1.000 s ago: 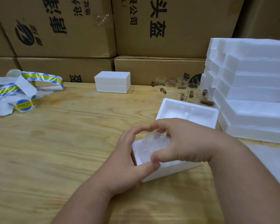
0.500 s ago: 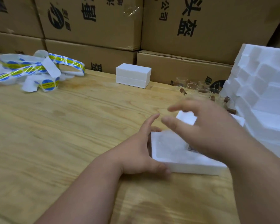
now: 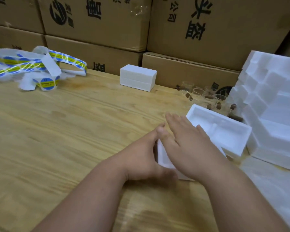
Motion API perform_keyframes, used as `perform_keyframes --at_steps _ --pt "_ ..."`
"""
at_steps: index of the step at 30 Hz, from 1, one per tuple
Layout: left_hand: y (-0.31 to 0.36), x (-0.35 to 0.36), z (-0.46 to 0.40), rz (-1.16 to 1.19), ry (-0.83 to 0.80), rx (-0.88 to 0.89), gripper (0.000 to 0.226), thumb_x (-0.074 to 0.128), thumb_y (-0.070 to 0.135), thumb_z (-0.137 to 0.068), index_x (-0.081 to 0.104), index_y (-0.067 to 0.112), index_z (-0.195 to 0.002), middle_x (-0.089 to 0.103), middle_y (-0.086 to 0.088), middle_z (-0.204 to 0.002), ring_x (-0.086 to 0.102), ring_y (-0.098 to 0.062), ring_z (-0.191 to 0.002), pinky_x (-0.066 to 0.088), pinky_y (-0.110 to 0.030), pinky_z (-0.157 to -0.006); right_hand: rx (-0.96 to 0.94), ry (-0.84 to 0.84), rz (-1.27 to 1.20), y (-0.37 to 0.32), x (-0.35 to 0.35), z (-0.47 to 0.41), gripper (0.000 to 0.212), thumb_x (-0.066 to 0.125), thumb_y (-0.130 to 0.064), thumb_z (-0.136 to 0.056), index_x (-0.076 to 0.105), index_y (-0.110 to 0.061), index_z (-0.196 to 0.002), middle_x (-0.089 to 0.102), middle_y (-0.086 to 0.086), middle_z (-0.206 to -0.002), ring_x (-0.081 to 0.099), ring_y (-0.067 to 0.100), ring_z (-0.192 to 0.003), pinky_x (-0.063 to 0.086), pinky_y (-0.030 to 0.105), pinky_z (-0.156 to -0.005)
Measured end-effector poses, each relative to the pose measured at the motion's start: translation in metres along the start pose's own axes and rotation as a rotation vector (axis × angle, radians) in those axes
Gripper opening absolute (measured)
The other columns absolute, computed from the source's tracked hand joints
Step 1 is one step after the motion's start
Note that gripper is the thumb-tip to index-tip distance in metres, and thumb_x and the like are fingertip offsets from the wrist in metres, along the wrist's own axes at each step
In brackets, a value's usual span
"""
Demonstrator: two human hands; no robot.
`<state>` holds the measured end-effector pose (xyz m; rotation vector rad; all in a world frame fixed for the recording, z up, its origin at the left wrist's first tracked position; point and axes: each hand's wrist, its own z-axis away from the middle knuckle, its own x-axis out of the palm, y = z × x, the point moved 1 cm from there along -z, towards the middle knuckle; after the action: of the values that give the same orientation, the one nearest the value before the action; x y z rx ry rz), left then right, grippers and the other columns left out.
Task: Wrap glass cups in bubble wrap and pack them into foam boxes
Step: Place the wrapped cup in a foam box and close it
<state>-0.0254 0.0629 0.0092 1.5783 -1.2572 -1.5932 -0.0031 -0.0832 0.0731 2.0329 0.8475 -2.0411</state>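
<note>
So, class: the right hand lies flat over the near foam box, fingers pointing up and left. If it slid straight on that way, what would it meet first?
Bare table, most likely. The right hand points past the near foam box, and nothing shows ahead nearby; further along lies the closed foam box, though depth is unclear.

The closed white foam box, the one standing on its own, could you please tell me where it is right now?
In the head view the closed foam box stands at the table's far edge, against the cardboard cartons, between the sticker rolls on the left and the glass cups on the right.

Matt white foam box [image 3: 164, 158] on grainy wooden table [image 3: 74, 131]; clear glossy glass cups [image 3: 208, 97].
</note>
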Motion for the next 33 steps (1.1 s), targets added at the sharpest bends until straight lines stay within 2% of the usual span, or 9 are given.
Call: perform_keyframes --at_steps 3,5,7,10,14,18,21,25,33 --pt "0.000 0.001 -0.002 -0.022 -0.007 0.013 0.102 0.095 0.039 -0.063 0.033 0.063 -0.139 0.061 0.024 -0.134 0.060 0.000 -0.122 0.053 -0.036 -0.100 -0.003 0.148 -0.023 -0.004 -0.007 0.001 0.078 -0.003 -0.074 -0.085 -0.003 -0.044 -0.158 -0.005 -0.017 -0.168 -0.016 0.003 -0.153 -0.010 0.043 -0.123" --pt "0.003 0.003 -0.005 -0.038 -0.019 0.057 0.095 0.091 0.025 -0.064 0.040 0.047 -0.142 0.063 0.022 -0.130 0.064 -0.004 -0.117 0.055 -0.033 -0.095 0.002 0.075 0.049 -0.007 0.002 0.000 0.072 -0.001 -0.073 -0.089 -0.010 -0.047 -0.156 -0.011 -0.013 -0.168 -0.021 0.008 -0.153 -0.013 0.049 -0.123" --pt "0.007 0.004 -0.005 -0.081 -0.014 0.117 0.078 0.082 0.012 -0.068 0.049 0.054 -0.124 0.064 0.027 -0.118 0.066 0.001 -0.105 0.053 -0.019 -0.087 0.015 -0.031 0.113 -0.008 0.016 0.000 0.073 0.003 -0.072 -0.090 -0.010 -0.045 -0.157 -0.005 -0.008 -0.170 -0.016 0.014 -0.155 -0.011 0.055 -0.122" --pt "0.004 0.003 -0.003 -0.082 -0.019 0.053 0.071 0.085 0.027 -0.071 0.050 0.058 -0.125 0.062 0.029 -0.121 0.064 0.005 -0.108 0.053 -0.017 -0.088 0.038 -0.033 -0.063 -0.002 0.009 -0.002 0.073 0.011 -0.075 -0.089 -0.004 -0.051 -0.156 0.003 -0.010 -0.170 -0.010 0.012 -0.156 -0.010 0.053 -0.123" --pt "-0.003 -0.001 0.001 -0.156 -0.005 -0.120 0.125 0.090 0.065 -0.051 0.020 0.058 -0.153 0.038 0.038 -0.148 0.042 0.015 -0.133 0.039 -0.025 -0.114 0.202 0.450 -0.309 0.035 -0.041 0.001 0.065 0.050 -0.059 -0.094 0.030 -0.042 -0.153 0.037 -0.012 -0.158 0.034 0.019 -0.146 0.036 0.045 -0.113" --pt "-0.005 0.000 0.001 -0.095 -0.007 -0.175 0.134 0.094 0.062 -0.047 0.012 0.060 -0.154 0.040 0.038 -0.148 0.041 0.016 -0.134 0.037 -0.026 -0.117 0.431 0.708 -0.463 0.079 -0.072 0.009 0.063 0.055 -0.051 -0.087 0.042 -0.036 -0.147 0.045 -0.003 -0.151 0.047 0.024 -0.134 0.043 0.044 -0.102" --pt "-0.006 0.000 0.000 -0.105 -0.005 -0.172 0.136 0.094 0.063 -0.047 0.008 0.062 -0.153 0.039 0.043 -0.145 0.039 0.018 -0.134 0.035 -0.024 -0.117 0.608 0.652 -0.556 0.101 -0.064 0.009 0.072 0.055 -0.051 -0.085 0.033 -0.035 -0.151 0.037 0.003 -0.155 0.046 0.035 -0.133 0.046 0.056 -0.103" --pt "-0.009 -0.001 0.000 -0.063 -0.030 -0.174 0.138 0.094 0.059 -0.050 0.003 0.061 -0.153 0.040 0.060 -0.127 0.039 0.025 -0.129 0.035 -0.014 -0.111 0.734 0.570 -0.711 0.120 -0.036 0.001 0.073 0.061 -0.031 -0.092 0.028 -0.023 -0.156 0.045 0.006 -0.151 0.054 0.032 -0.124 0.045 0.038 -0.089" --pt "-0.010 0.002 -0.002 -0.014 -0.030 -0.176 0.141 0.094 0.055 -0.054 0.001 0.048 -0.160 0.039 0.047 -0.143 0.034 0.026 -0.132 0.030 -0.011 -0.110 0.708 0.589 -0.599 0.132 -0.012 -0.004 0.074 0.050 -0.005 -0.091 0.024 -0.025 -0.157 0.057 0.005 -0.128 0.057 0.031 -0.109 0.040 0.033 -0.078"
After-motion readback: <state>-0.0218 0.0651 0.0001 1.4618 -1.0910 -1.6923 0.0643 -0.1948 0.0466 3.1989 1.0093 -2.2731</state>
